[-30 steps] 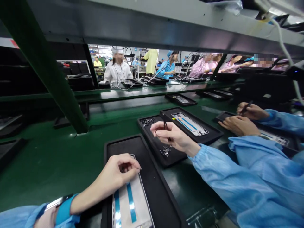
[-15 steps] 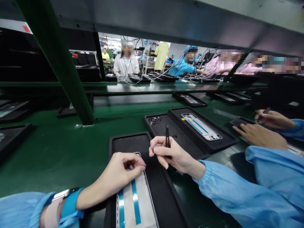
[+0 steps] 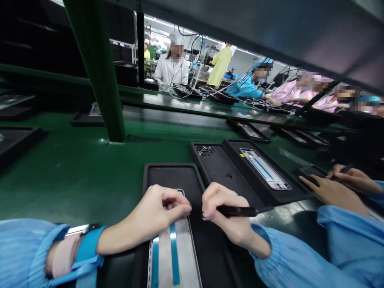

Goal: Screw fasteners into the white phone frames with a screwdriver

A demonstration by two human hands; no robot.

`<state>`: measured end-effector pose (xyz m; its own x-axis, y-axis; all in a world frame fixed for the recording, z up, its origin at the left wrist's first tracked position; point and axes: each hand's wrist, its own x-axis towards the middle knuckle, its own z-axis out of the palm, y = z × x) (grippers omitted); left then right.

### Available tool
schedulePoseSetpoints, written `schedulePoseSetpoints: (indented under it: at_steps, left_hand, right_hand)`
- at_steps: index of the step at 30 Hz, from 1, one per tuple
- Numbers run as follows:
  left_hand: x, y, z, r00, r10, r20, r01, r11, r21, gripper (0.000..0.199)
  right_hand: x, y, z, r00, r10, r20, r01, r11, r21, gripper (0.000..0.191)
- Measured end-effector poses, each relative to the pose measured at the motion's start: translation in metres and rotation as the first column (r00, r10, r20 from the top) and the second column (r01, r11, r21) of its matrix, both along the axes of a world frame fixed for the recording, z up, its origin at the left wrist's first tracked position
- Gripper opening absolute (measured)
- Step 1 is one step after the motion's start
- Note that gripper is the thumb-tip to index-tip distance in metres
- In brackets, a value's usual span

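A silver phone frame [image 3: 189, 256] with two blue strips lies in a black tray [image 3: 147, 176] close in front of me. Over its upper end is my left hand [image 3: 163, 208], thumb and fingertips pinched together; whatever they may hold is too small to make out. To the right, above the tray's edge, my right hand [image 3: 229, 210] is closed around black tweezers [image 3: 240, 211], which point out to the right from the palm. The fingertips of the two hands are close but apart.
Behind my right hand, one black tray [image 3: 222, 164] holds small dark parts. Beside it another tray [image 3: 249, 176] holds a second phone frame [image 3: 265, 170]. A co-worker's hands [image 3: 339, 192] work at the right. A green post [image 3: 105, 80] rises at the left, and a metal beam [image 3: 270, 36] crosses overhead.
My right hand has turned, and the tweezers have swung from upright to nearly level. My left hand keeps its pinch over the frame. The view has tilted.
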<state>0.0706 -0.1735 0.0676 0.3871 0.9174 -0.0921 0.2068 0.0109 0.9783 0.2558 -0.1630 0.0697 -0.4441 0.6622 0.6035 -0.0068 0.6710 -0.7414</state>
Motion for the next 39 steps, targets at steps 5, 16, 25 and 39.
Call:
schedulePoseSetpoints:
  at_steps: [5, 16, 25, 39]
  left_hand:
    - [0.000, 0.000, -0.002, 1.000, -0.010, 0.016, 0.010, 1.000, 0.008, 0.020]
    - [0.000, 0.001, -0.001, 0.994, 0.062, 0.093, -0.057, 0.997, -0.057, 0.013]
    - [0.000, 0.003, 0.003, 0.992, 0.067, 0.111, -0.056, 0.994, -0.099, 0.021]
    - [-0.001, -0.003, 0.002, 0.990, 0.124, 0.068, -0.124, 0.992, -0.011, 0.008]
  right_hand:
    - [-0.001, 0.000, -0.004, 0.999, 0.038, -0.039, -0.041, 0.996, -0.083, 0.010]
    - [-0.004, 0.001, -0.003, 1.000, 0.018, 0.014, -0.008, 0.856, -0.516, 0.006]
    - [0.000, 0.009, 0.010, 0.936, -0.087, 0.342, 0.133, 0.985, -0.114, 0.012]
    - [0.003, 0.002, -0.010, 0.936, 0.018, 0.351, -0.036, 0.998, 0.046, 0.028]
